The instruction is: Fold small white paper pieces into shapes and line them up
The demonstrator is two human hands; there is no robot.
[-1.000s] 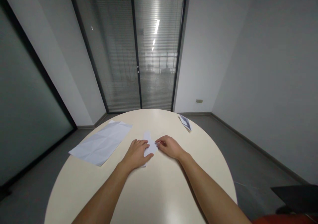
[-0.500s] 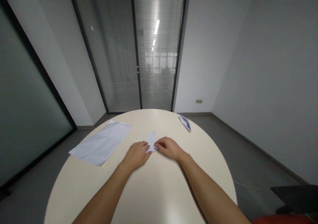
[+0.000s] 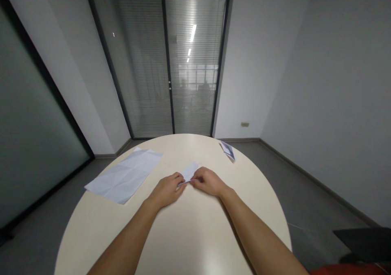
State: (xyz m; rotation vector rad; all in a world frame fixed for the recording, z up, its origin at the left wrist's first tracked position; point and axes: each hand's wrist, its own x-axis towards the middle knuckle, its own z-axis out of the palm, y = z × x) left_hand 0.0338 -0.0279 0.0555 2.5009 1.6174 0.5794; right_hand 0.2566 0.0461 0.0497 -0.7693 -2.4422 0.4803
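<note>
Between my hands, near the middle of the round table [image 3: 177, 234], is a small folded piece of white paper [image 3: 189, 171]. My left hand [image 3: 168, 189] pinches its near left edge, thumb in front and fingers behind. At the near right edge, the curled fingers of my right hand [image 3: 208, 181] grip the paper too. The near edge looks lifted toward me and shows as a thin line, while the broader part slants away behind it. My fingers hide both near corners.
A large creased white sheet [image 3: 125, 175] lies on the table's left side. Near the far right edge sits a folded paper with dark print [image 3: 227, 150]. Beyond the table stand glass doors with blinds [image 3: 195, 96]. A dark flat object [image 3: 363, 242] is at lower right.
The small paper has turned and its near edge has come up between my fingers; its far end now points more to the right. Both hands stay in nearly the same place.
</note>
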